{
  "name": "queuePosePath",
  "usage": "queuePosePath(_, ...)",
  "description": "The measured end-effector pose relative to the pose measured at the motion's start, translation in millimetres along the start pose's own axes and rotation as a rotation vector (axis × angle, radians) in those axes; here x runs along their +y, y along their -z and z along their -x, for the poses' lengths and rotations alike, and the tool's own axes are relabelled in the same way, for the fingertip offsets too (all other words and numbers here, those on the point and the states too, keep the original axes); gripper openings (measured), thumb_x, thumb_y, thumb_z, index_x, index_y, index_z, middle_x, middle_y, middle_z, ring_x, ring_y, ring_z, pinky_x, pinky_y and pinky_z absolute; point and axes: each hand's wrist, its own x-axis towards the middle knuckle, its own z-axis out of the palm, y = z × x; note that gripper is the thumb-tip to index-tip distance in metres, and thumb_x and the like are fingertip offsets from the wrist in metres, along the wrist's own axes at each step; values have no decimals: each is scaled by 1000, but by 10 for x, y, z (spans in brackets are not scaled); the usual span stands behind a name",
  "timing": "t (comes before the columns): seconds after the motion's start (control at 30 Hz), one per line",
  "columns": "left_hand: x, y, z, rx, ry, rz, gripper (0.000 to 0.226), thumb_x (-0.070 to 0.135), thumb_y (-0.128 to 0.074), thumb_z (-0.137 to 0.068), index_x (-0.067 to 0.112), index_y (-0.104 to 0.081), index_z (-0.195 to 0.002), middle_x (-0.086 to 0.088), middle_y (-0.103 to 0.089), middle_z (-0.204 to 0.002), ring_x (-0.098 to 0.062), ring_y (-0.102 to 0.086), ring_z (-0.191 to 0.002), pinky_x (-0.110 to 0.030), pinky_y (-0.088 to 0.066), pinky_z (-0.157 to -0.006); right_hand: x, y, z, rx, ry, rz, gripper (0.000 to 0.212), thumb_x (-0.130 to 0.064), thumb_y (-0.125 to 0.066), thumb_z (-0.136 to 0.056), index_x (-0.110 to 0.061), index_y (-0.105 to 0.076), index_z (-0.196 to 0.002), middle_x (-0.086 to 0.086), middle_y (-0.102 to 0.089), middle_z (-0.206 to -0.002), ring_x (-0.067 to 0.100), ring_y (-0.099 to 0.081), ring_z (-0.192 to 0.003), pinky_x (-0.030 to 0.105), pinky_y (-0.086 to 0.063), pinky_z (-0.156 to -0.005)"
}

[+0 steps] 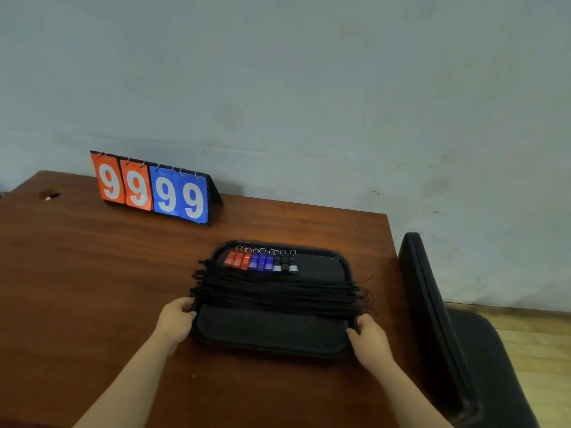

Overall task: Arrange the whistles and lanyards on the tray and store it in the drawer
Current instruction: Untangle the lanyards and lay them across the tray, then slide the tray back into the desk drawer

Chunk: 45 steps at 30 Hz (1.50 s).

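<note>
While both hands hold it, the black tray [272, 332] sits flat on the brown desk [92, 288], near its right end.

Item – left hand [176, 319]: fingers curled round the tray's left rim, close against the cord ends.
Item – right hand [369, 338]: fingers curled round the right rim, gripping it alone.
Item – whistles [261, 262]: nine in one row along the far side of the tray, three red, three blue, three black, with their split rings pointing far.
Item – lanyards [278, 291]: a black bundle laid crosswise over the middle, with the ends overhanging both short sides.
Item – drawer: not in view.

Hazards, as judged: a tilt on lifting would likely send the loose whistles sliding out of their row. The overhanging cord ends could catch under the fingers or on a drawer edge and drag the bundle off.

Legible marks: flip scoreboard [154, 193] at far left shows 9 9 on orange cards and 9 9 on blue. No brand can be read on the whistles or tray.

Adjacent: black chair [448, 335] to the right of the desk.
</note>
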Motion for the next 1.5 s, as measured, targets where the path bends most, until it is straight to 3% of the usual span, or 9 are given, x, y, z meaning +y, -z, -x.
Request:
queuePosePath(0.2,-128,129,207,74,-3,37,43,-2,-50,-95,4,-49,-137,-14,-52,-138,-34,-53,-121,-50,-48,-98,-26,0,108,-17,84,63,10,-18,-56,-97,-15,-47,-98,-7,-51,-75,2,-48,-60,16,-31,-44)
queuePosePath(0.5,-519,615,429,160,33,78,42,0,-50,-96,7,-49,-137,-14,-53,-137,-34,-54,-120,-47,-50,-95,-310,-240,366,-87,178,45,11,-19,-55,-98,-14,-47,-102,-3,-55,-84,13,-56,-69,22,-39,-52)
queuePosePath(0.93,-1636,2200,632,163,72,87,43,2,-50,-96,8,-48,-138,-12,-53,-136,-33,-54,-118,-49,-50,-96,-1046,-1391,1621,-138,235,-17,10,-17,-56,-97,-12,-48,-97,2,-59,-83,18,-61,-70,32,-49,-58)
queuePosePath(1.07,-2017,2720,700,186,79,40,43,4,-50,-97,9,-47,-140,-14,-49,-141,-25,-62,-96,-41,-56,-77,-1269,-1849,2108,-175,204,-80,9,-17,-56,-97,-11,-50,-96,6,-61,-84,26,-63,-72,42,-53,-62)
queuePosePath(1.1,-2106,2844,725,190,83,34,42,4,-50,-97,9,-47,-139,-15,-49,-140,-25,-62,-93,-40,-56,-74,-1329,-1953,2225,-180,195,-97,9,-16,-56,-97,-10,-50,-96,6,-61,-83,25,-62,-70,41,-51,-60)
queuePosePath(1.2,-2368,3183,831,235,100,-4,39,2,-49,-97,5,-50,-137,-17,-52,-137,-35,-56,-113,-40,-50,-80,-1510,-2241,2576,-203,178,-124,10,-15,-58,-96,-13,-48,-94,4,-60,-80,20,-60,-66,30,-45,-55)
queuePosePath(1.27,-2530,3383,898,273,118,-24,40,1,-47,-98,3,-47,-138,-18,-49,-140,-38,-53,-118,-40,-47,-79,-1622,-2415,2784,-260,158,-145,16,-15,-60,-94,-16,-46,-88,5,-61,-79,22,-61,-65,33,-47,-57)
queuePosePath(1.4,-2931,3756,913,291,164,-14,40,-2,-45,-98,3,-47,-138,-22,-54,-132,-37,-56,-103,-43,-48,-79,-1801,-2693,3159,-433,132,-166,26,-10,-59,-95,-14,-37,-81,4,-53,-70,11,-57,-43,22,-42,-42)
queuePosePath(1.5,-3199,3942,927,316,205,19,34,-5,-43,-96,1,-54,-129,-20,-58,-124,-36,-55,-100,-42,-45,-77,-1850,-2914,3414,-540,130,-160,29,-11,-57,-97,-15,-34,-81,3,-52,-65,7,-56,-39,19,-43,-41)
